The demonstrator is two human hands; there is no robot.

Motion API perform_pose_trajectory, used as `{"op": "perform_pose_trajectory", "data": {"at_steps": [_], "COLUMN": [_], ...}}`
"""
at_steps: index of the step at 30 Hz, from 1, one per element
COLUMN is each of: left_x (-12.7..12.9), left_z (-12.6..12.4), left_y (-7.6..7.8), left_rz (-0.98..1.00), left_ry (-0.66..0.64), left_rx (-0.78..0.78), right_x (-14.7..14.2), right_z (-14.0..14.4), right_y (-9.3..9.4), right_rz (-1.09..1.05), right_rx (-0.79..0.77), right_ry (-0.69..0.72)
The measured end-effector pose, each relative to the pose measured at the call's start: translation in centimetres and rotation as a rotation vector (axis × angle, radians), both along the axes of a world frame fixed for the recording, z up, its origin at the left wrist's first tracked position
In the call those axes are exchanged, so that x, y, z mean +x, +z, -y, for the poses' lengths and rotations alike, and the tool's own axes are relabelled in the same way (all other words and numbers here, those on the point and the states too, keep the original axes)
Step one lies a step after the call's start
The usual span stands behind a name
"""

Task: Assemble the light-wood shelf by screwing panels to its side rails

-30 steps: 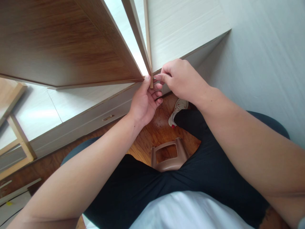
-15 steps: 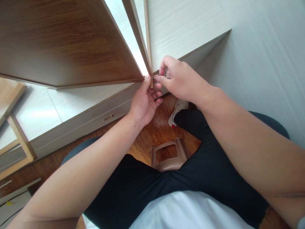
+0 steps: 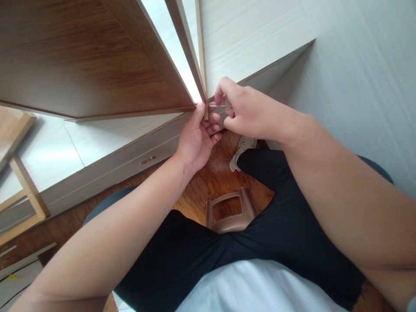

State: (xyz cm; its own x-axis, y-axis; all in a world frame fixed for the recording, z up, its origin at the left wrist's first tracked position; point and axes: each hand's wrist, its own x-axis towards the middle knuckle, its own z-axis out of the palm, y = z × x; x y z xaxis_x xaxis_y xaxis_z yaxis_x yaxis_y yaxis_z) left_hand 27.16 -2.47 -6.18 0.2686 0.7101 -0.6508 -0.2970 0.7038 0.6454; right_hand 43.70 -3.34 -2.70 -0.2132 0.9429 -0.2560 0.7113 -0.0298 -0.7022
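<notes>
My left hand [image 3: 196, 141] grips the lower end of a narrow wooden bar [image 3: 186, 47], its thumb on the near side and its fingers curled behind. Out of my right hand [image 3: 243, 106] sticks a thin metal rod [image 3: 220, 106], much like a hex key. Its tip meets the end of the bar beside my left thumb, and my right fingers are closed on its other end, partly hidden. Just left of the bar stands a large brown wooden panel [image 3: 97, 65], whose corner reaches down close to my left thumb.
The panel rests on a pale ledge [image 3: 107, 130] with a drawer front and metal handle [image 3: 147, 160] below. A light wooden frame [image 3: 30, 186] lies at the left. Between my legs is a brown plastic stool [image 3: 230, 223]. A pale wall [image 3: 364, 86] rises at the right.
My right hand has turned at the wrist, and its thumb has come away from the rod, so more of the rod shows. My left hand and the bar are nearly unchanged.
</notes>
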Motion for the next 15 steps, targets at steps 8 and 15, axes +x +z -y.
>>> {"op": "perform_pose_trajectory", "data": {"at_steps": [8, 15], "left_x": [-0.05, 0.02], "left_z": [-0.01, 0.04], "left_y": [-0.01, 0.22], "left_rz": [0.011, 0.013], "left_ry": [0.004, 0.011], "left_rx": [0.007, 0.000], "right_x": [0.01, 0.17], "right_z": [-0.30, -0.30], "right_y": [-0.10, 0.12], "right_rz": [0.008, 0.018], "right_rx": [0.026, 0.045], "right_ry": [-0.016, -0.019]}}
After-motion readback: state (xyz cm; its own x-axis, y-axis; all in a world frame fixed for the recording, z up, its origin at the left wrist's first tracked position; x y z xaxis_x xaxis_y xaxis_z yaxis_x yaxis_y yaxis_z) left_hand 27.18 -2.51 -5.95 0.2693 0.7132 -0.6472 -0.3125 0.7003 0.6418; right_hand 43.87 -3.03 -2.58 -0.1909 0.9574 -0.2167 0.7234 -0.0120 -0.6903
